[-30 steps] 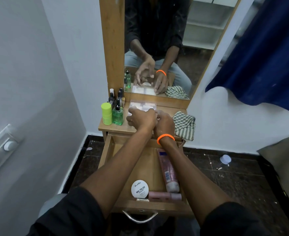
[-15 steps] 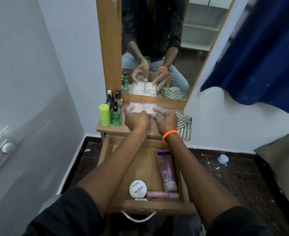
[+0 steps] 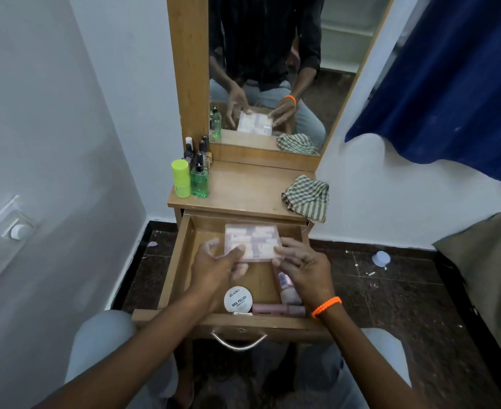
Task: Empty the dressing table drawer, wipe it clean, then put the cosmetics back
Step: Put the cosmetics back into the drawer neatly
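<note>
Down over the open wooden drawer [image 3: 184,261], the left hand [image 3: 216,270] and right hand [image 3: 305,270] pinch a flat pale-pink patterned palette [image 3: 253,242] by its near corners. A round white nail-polish tin [image 3: 238,299] and pink tubes [image 3: 284,287] lie in the drawer's front. Up on the wooden tabletop [image 3: 243,187] stand a lime-green cylinder [image 3: 181,178], a clear green bottle [image 3: 199,182] and a crumpled checked cloth [image 3: 306,197], beneath the tall mirror [image 3: 343,39], white walls beside.

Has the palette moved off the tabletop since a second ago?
Yes. The palette has come toward the person, off the tabletop by the mirror and down into the open drawer, held between both hands.
</note>
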